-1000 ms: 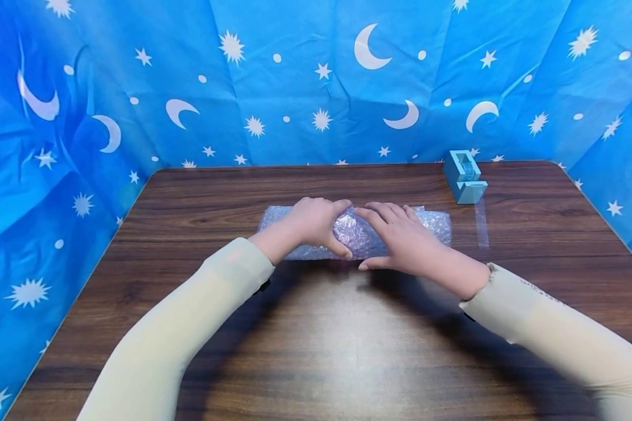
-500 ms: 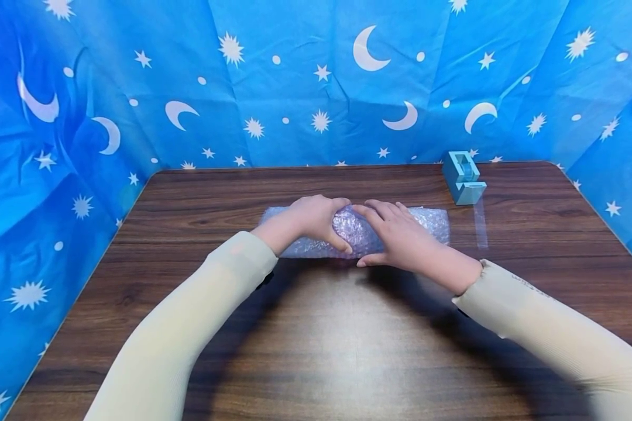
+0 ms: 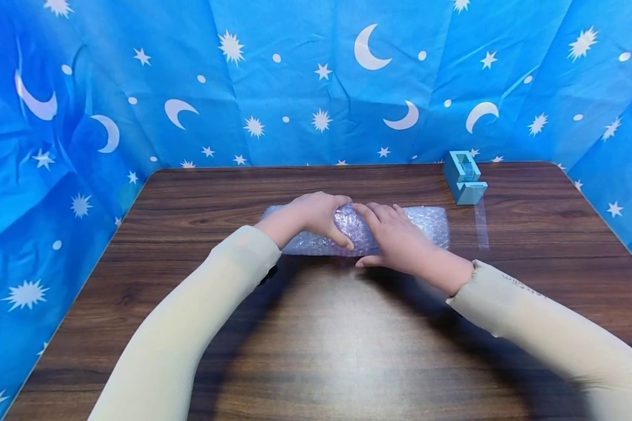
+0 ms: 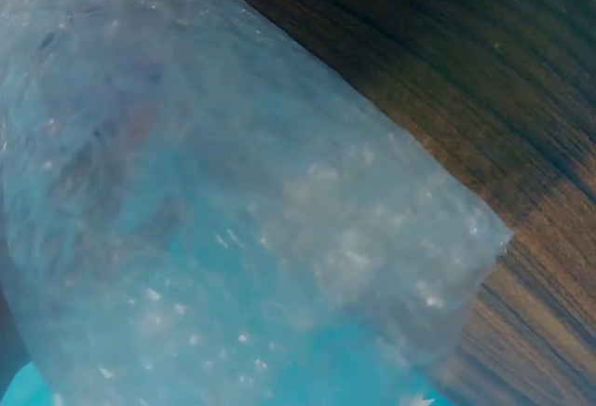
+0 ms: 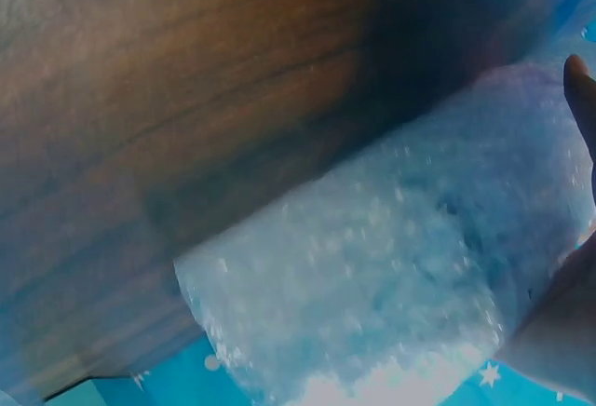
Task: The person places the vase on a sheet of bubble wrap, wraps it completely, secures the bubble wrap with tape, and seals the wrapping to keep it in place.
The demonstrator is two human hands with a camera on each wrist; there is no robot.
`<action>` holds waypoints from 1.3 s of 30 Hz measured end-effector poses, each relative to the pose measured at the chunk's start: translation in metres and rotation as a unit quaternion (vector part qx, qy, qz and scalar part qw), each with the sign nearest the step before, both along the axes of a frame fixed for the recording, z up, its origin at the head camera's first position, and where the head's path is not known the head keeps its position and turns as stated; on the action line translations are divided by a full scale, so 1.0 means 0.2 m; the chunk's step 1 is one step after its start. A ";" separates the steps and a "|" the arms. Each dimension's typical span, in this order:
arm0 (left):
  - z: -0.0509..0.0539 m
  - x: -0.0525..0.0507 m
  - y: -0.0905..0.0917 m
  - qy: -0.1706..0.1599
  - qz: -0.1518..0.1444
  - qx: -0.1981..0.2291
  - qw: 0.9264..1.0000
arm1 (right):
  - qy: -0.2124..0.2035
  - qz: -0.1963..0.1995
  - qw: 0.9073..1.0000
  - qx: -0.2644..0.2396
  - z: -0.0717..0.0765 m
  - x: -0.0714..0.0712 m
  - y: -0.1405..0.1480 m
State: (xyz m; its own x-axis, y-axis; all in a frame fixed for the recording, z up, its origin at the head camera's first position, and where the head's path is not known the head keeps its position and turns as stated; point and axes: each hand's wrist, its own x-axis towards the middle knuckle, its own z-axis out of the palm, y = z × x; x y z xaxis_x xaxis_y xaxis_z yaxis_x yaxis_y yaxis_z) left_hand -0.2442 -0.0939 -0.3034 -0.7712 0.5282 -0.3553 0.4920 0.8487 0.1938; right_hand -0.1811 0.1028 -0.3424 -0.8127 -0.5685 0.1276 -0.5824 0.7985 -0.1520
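Observation:
A long roll of clear bubble wrap (image 3: 354, 227) lies crosswise on the table, with something pinkish-purple faintly showing through its middle. My left hand (image 3: 316, 214) grips it left of centre, thumb on the near side and fingers over the top. Just right of centre, my right hand (image 3: 397, 240) holds the roll the same way, its thumb low in front. The fingers' far ends are partly hidden behind the roll. In the left wrist view the bubble wrap (image 4: 307, 210) fills most of the picture. Part of my right hand (image 5: 559, 327) shows at the edge of the right wrist view.
A light blue tape dispenser (image 3: 463, 178) stands at the back right of the dark wooden table (image 3: 347, 339). From its front hangs a strip of clear tape (image 3: 481, 225) down onto the tabletop. Blue cloth (image 3: 295, 82) with moons and stars encloses the back and sides.
The bubble wrap roll has shifted slightly away from me, its near edge now a little farther back. Both hands moved with it and kept their grip; the right forearm came slightly inward.

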 end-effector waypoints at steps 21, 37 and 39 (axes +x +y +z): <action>-0.01 -0.05 0.01 -0.055 0.018 0.041 0.997 | 0.062 -0.009 0.998 0.005 -0.06 -0.05 -0.03; -0.01 -0.06 -0.03 -0.099 0.025 0.074 0.992 | 0.080 -0.009 0.996 0.044 -0.04 -0.08 -0.06; -0.01 -0.06 -0.04 -0.099 0.026 0.066 0.993 | 0.078 -0.009 0.996 0.049 -0.03 -0.08 -0.07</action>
State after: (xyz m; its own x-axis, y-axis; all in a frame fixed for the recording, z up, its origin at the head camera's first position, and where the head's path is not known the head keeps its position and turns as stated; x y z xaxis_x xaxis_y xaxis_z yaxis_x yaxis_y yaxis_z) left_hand -0.2558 -0.1013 -0.3044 -0.7212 0.5416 -0.4320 0.3893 0.8326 0.3940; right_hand -0.1979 0.0886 -0.3490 -0.7973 -0.5705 0.1972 -0.5788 0.8153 0.0186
